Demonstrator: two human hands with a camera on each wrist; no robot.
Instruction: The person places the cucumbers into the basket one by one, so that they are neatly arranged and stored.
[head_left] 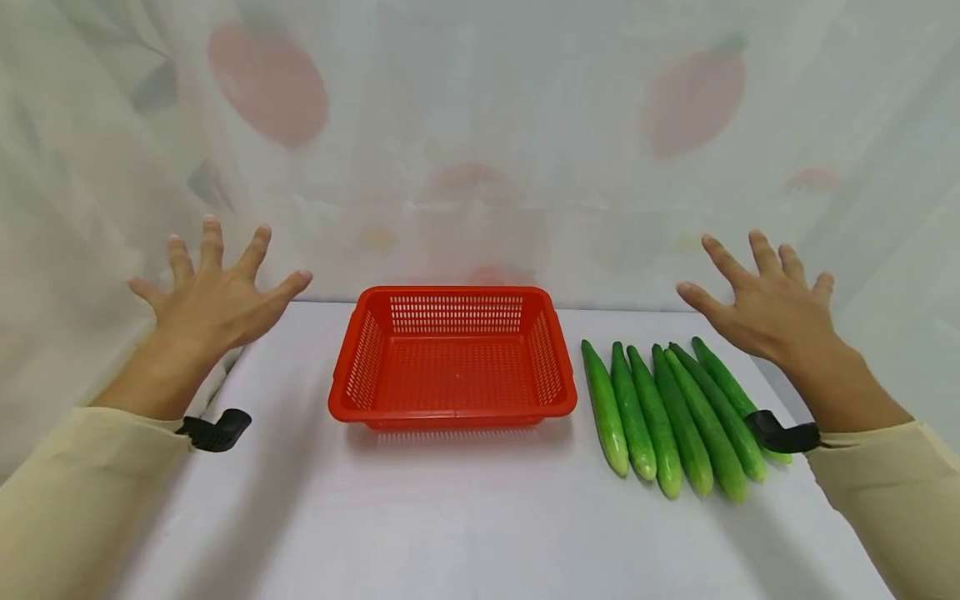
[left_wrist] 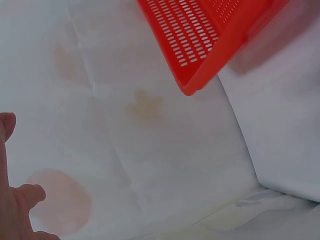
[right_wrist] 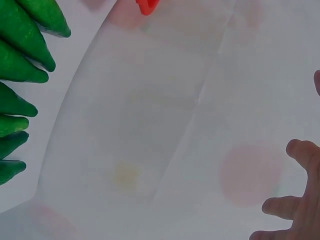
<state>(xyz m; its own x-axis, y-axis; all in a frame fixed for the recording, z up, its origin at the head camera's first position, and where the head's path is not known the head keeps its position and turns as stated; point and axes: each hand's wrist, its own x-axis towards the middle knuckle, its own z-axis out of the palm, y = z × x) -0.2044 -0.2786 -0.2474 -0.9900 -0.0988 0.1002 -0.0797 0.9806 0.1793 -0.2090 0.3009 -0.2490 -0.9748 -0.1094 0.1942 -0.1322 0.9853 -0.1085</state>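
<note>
Both hands are raised above the table with fingers spread, holding nothing. In the head view the left hand (head_left: pixel 213 304) is up at the left, apart from the red plastic basket (head_left: pixel 453 414). The right hand (head_left: pixel 776 308) is up at the right, above and beyond a row of green cucumbers (head_left: pixel 678 417). Several cucumbers lie side by side to the right of the basket, and the right wrist's black band covers part of the outermost one. No contents show in the basket. The left wrist view shows the basket's corner (left_wrist: pixel 192 75); the right wrist view shows cucumber tips (right_wrist: pixel 25 45).
A white cloth covers the table (head_left: pixel 450 533). Behind its far edge hangs a pale curtain (head_left: pixel 480 125) with faded fruit prints, and more of it hangs at the left side. Each wrist wears a black band (head_left: pixel 217 429) over a beige sleeve.
</note>
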